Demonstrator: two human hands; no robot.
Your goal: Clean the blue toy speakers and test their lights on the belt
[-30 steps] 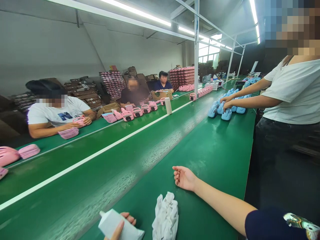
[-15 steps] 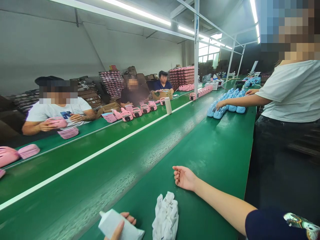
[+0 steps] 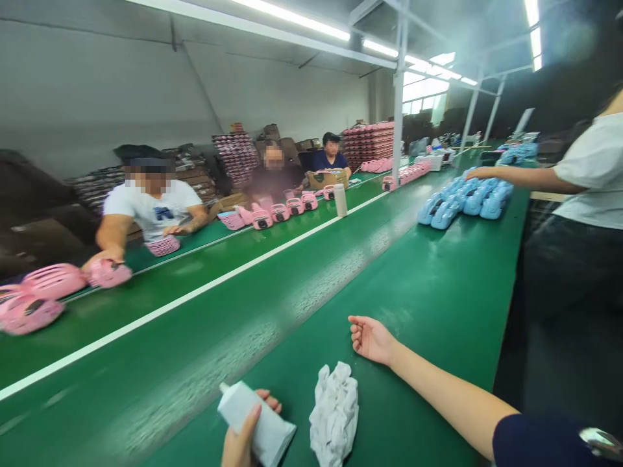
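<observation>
At the lower middle, my left hand (image 3: 241, 441) is closed around a white squeeze tube (image 3: 263, 421), its small nozzle pointing up and left. The label side shows no print I can read. My right hand (image 3: 372, 340) rests on the green table, fingers curled in and nothing visible in them. Between the two hands lies a crumpled white cloth (image 3: 333, 415), possibly gloves; neither hand touches it.
Light-blue plastic casings (image 3: 460, 201) stand in rows ahead on the right, where a co-worker's arm (image 3: 530, 176) reaches over them. Across the green belt (image 3: 219, 279), seated co-workers handle pink casings (image 3: 56, 282). A pale bottle (image 3: 340, 201) stands by the white line.
The view has swung slightly left. My left hand still holds the tube, and my right hand stays curled. Across the belt, a co-worker has put a pink casing down beside others.
</observation>
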